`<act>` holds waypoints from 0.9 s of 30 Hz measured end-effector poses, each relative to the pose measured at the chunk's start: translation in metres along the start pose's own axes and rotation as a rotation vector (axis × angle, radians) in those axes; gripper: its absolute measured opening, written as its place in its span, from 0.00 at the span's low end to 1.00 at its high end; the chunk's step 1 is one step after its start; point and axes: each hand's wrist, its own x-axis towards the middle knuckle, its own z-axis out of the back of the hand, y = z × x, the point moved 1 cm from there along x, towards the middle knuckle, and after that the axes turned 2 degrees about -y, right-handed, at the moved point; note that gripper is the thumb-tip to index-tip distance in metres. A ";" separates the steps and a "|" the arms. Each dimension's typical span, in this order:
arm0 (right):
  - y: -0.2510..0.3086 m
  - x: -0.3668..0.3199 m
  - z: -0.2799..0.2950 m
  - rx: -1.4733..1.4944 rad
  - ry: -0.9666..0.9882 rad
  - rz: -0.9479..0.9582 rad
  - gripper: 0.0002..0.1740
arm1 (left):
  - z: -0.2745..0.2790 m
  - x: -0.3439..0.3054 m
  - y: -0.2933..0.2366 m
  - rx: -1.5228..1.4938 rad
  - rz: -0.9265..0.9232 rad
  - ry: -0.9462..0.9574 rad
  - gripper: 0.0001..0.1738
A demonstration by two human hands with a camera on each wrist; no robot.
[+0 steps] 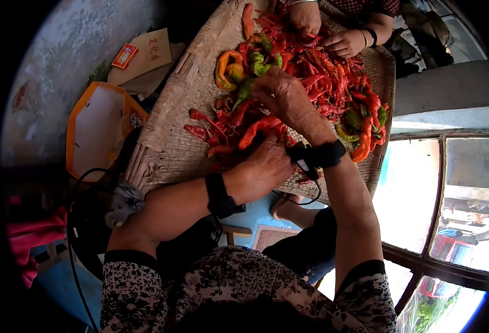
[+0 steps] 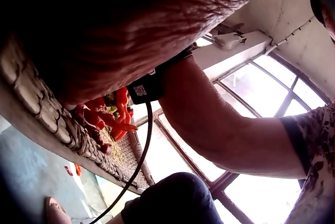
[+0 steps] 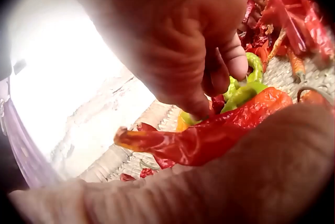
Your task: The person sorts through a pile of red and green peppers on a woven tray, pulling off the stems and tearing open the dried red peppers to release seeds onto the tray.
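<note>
Red, orange and green peppers lie on a woven tray. The left hand holds a long red pepper, its fingers partly hidden; the right wrist view shows that pepper lying along the hand. Above and beside it is the right hand, fingers bent downward near a green pepper. In the right wrist view the fingers of the right hand curl close behind the red pepper; whether they pinch anything is unclear. The left wrist view is mostly filled by the left hand.
Another person's hands are among the peppers at the tray's far side. An orange-edged container and a red box are at the left. Windows stand at the right. A black cable hangs by the wrists.
</note>
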 end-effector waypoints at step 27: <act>0.003 -0.022 0.004 -0.119 -0.125 0.124 0.08 | 0.008 -0.001 0.000 0.097 -0.015 0.164 0.26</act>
